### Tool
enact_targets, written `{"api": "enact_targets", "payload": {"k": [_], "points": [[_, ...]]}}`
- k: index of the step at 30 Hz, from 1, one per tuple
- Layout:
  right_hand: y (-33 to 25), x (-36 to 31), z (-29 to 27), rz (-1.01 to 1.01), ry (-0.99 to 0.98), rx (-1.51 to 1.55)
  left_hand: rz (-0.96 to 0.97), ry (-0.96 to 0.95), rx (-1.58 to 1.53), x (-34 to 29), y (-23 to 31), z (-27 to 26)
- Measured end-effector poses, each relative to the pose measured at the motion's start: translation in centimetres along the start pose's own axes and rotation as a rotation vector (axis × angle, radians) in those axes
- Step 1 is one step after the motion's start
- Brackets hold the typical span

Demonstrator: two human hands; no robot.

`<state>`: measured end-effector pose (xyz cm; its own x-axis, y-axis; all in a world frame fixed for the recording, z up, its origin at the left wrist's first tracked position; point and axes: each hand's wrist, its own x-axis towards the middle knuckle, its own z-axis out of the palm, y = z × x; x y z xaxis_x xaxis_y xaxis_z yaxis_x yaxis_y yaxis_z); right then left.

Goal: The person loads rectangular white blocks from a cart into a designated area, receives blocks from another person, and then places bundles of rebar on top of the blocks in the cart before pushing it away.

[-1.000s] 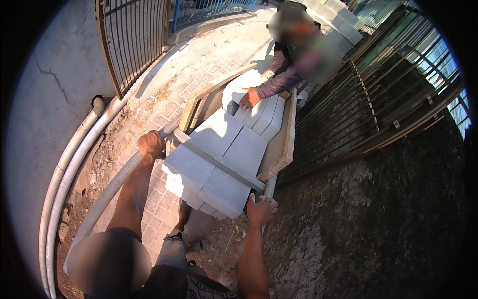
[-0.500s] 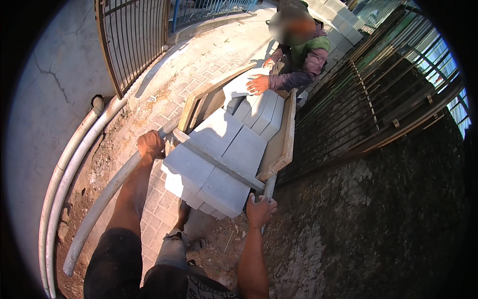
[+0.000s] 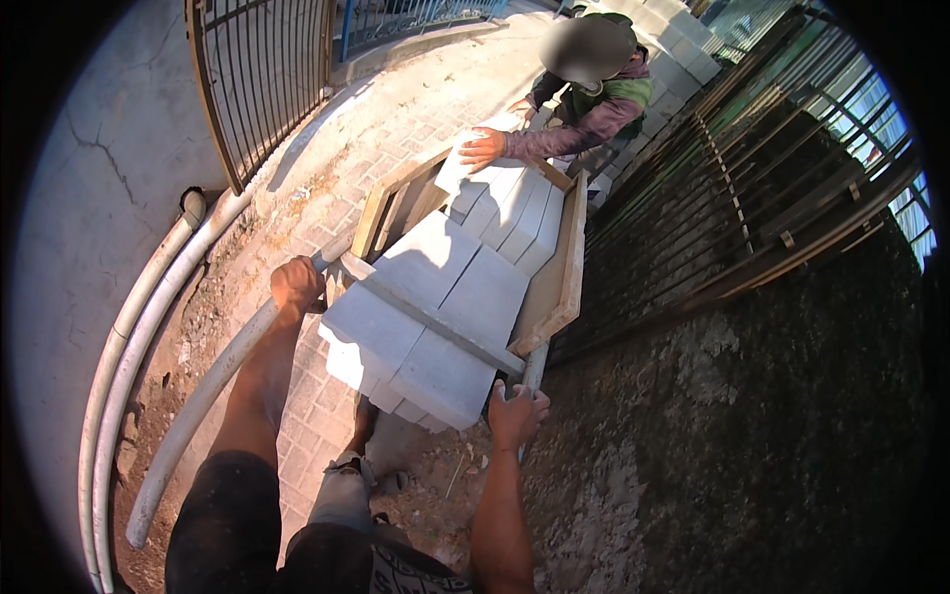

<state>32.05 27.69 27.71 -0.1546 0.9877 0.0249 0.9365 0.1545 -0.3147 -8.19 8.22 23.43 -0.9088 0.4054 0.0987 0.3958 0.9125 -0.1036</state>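
My left hand (image 3: pixel 297 285) is closed round the long pale left handle (image 3: pixel 188 436) of a cart. On the other side, my right hand (image 3: pixel 517 414) curls over the short visible stretch of the right handle (image 3: pixel 536 364). Between them stands the cart, with wooden side boards (image 3: pixel 554 307) and a crossbar (image 3: pixel 435 322). Several pale grey concrete blocks (image 3: pixel 426 247) fill it, some sticking out toward me past the crossbar. At the far end a co-worker's hand (image 3: pixel 482 148) presses on a tilted white block (image 3: pixel 453 176) on top of the load.
The co-worker (image 3: pixel 614 109) bends over the cart's far end. Two pipes (image 3: pixel 148 297) run along the left wall (image 3: pixel 99 119), near a metal gate (image 3: pixel 262 89). A slatted fence (image 3: pixel 732 188) and rough dark wall (image 3: pixel 742 416) close the right side. More blocks (image 3: pixel 673 40) are stacked behind.
The co-worker has leaned further over the cart, and the white block under their hand has shifted left. Both my hands keep their places on the handles.
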Motion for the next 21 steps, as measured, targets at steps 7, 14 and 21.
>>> {"api": "enact_targets", "payload": {"k": [7, 14, 21], "points": [[-0.2, 0.1, -0.2, 0.031, -0.029, -0.002, -0.010, 0.016, 0.040, 0.2, 0.1, 1.0], [-0.2, 0.2, -0.2, 0.041, -0.038, -0.003, 0.013, 0.068, 0.049, 0.4, -0.4, 2.0], [-0.5, 0.0, -0.7, 0.036, -0.043, -0.010, -0.005, 0.022, 0.017, 0.3, -0.1, 1.4]]}}
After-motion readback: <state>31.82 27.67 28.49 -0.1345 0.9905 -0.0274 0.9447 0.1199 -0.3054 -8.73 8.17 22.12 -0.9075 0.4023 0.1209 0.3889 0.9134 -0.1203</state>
